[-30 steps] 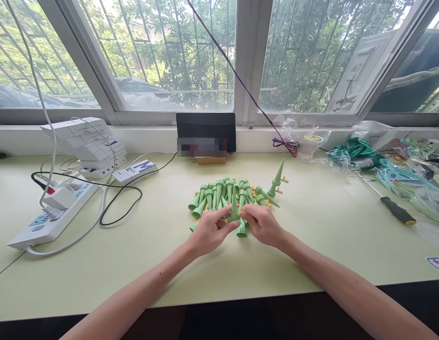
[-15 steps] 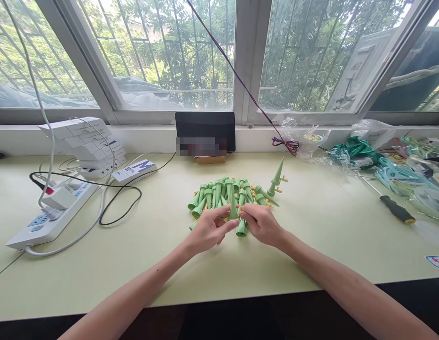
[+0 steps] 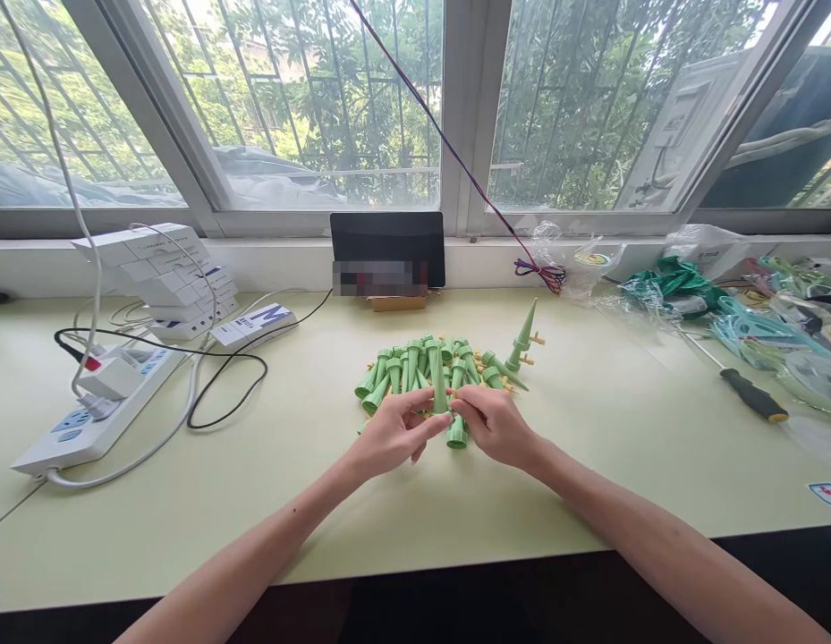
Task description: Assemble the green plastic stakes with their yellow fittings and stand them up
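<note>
Between thumb and fingers, my left hand (image 3: 400,431) grips a green plant watering spike (image 3: 440,380), its point upward. My right hand (image 3: 499,425) is closed beside it, fingertips pinching a small yellow valve (image 3: 453,394) at the spike's side; the fingers partly cover the valve. Just behind both hands lies a pile of similar green spikes (image 3: 392,367) with yellow valves. One loose spike (image 3: 457,436) shows its open round end below my right fingertips. To the right of the pile, two stacked spikes (image 3: 522,338) stand upright with yellow valves sticking out.
A white power strip (image 3: 99,411) with cables lies at left, near stacked white boxes (image 3: 166,277). A dark tablet (image 3: 388,241) leans by the window. At right are a screwdriver (image 3: 754,394) and plastic-wrapped items (image 3: 757,331). The table's front edge (image 3: 361,572) is close.
The held spike has tilted slightly, its tip now less sharply visible. Both hands stay in nearly the same place, with the same grip.
</note>
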Action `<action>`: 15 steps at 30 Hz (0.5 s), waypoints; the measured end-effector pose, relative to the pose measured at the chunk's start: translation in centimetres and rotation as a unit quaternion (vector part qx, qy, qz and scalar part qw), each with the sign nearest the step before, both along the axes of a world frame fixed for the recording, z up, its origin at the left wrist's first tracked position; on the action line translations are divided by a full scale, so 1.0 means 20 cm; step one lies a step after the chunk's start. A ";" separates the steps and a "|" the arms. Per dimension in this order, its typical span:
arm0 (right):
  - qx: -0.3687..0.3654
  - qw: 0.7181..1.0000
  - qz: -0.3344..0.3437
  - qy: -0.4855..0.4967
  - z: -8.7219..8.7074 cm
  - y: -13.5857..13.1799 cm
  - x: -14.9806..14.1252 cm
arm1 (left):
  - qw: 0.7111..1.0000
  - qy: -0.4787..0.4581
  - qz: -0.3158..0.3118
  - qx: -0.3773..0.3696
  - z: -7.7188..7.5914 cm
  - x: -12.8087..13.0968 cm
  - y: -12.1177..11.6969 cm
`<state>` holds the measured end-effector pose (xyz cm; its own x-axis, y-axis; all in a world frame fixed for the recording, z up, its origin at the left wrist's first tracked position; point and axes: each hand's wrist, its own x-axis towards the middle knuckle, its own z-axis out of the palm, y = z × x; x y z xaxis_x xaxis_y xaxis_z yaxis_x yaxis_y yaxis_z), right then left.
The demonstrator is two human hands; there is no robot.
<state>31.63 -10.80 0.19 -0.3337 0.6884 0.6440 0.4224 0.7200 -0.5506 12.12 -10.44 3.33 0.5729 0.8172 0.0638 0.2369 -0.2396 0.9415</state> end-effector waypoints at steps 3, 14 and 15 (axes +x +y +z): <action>-0.016 1.000 -0.004 0.001 0.00 0.00 0.00 | 1.000 -0.002 -0.009 0.013 0.01 0.00 0.00; 0.000 1.000 0.004 -0.019 -0.01 0.00 -0.01 | 0.989 -0.021 0.073 0.127 0.01 -0.05 0.06; 0.002 1.000 0.010 -0.022 -0.01 0.00 -0.01 | 0.988 -0.027 0.081 0.131 0.02 -0.05 0.06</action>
<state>31.44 -10.74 -0.01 -0.3757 0.6783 0.6315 0.4324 0.7310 -0.5279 11.19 -9.25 3.72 0.4267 0.8489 0.3119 0.2433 -0.4398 0.8645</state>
